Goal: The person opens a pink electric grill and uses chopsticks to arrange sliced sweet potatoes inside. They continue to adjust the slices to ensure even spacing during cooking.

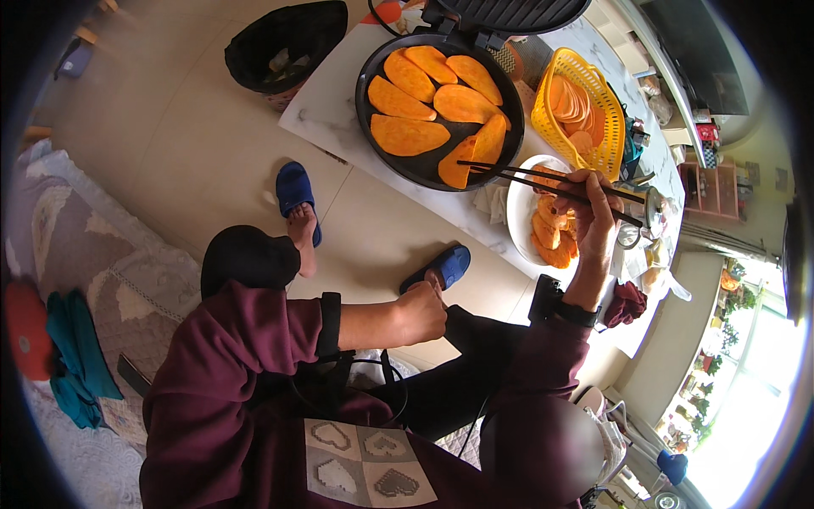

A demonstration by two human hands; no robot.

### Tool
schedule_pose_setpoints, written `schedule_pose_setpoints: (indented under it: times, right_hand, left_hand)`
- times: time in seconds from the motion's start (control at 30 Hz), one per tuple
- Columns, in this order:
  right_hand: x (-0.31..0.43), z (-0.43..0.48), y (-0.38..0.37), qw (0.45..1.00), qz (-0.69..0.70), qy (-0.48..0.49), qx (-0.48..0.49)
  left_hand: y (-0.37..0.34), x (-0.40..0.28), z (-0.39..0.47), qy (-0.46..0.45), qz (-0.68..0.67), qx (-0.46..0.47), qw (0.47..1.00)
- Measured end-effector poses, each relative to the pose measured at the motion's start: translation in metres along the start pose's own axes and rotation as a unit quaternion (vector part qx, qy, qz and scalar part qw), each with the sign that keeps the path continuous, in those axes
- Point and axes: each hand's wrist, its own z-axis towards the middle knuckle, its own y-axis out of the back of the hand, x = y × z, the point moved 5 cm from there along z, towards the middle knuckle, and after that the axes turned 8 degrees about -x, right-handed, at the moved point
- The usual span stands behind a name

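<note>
My right hand (593, 197) grips a pair of dark chopsticks (540, 178). Their tips touch a half-round orange slice (455, 167), perhaps sweet potato or pumpkin, near the front rim of a round black electric griddle (407, 167). Several similar orange slices (407, 135) cover its plate, one overlapping another at the right. Beneath my right hand stands a white bowl (518, 219) of browned orange slices (550, 232). My left hand (421, 318) is curled into a fist over my lap, away from the table, with nothing seen in it.
The griddle's ridged lid (515, 13) stands raised behind. A yellow plastic basket (610, 127) holds paler raw slices (569, 102). White napkins (491, 202) lie beside the bowl, on the marbled table (318, 121). A black-lined bin (254, 57) stands left of it. A glass jar (654, 210) is right of my hand.
</note>
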Motion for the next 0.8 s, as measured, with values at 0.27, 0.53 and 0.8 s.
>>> schedule_pose_setpoints:
  times: [0.27, 0.53, 0.8]
  right_hand:
    - [0.002, -0.007, -0.012, 0.999, -0.01, 0.02, 0.039]
    - [0.001, -0.01, -0.018, 0.999, 0.006, 0.025, 0.047]
    - [0.0, -0.01, -0.022, 0.999, 0.012, 0.012, 0.046]
  left_hand:
    - [-0.002, -0.001, 0.002, -0.013, -0.026, 0.011, 1.0]
    - [-0.01, -0.004, 0.006, -0.029, -0.095, 0.086, 0.991]
    - [-0.002, -0.003, -0.001, -0.005, -0.01, 0.002, 1.0]
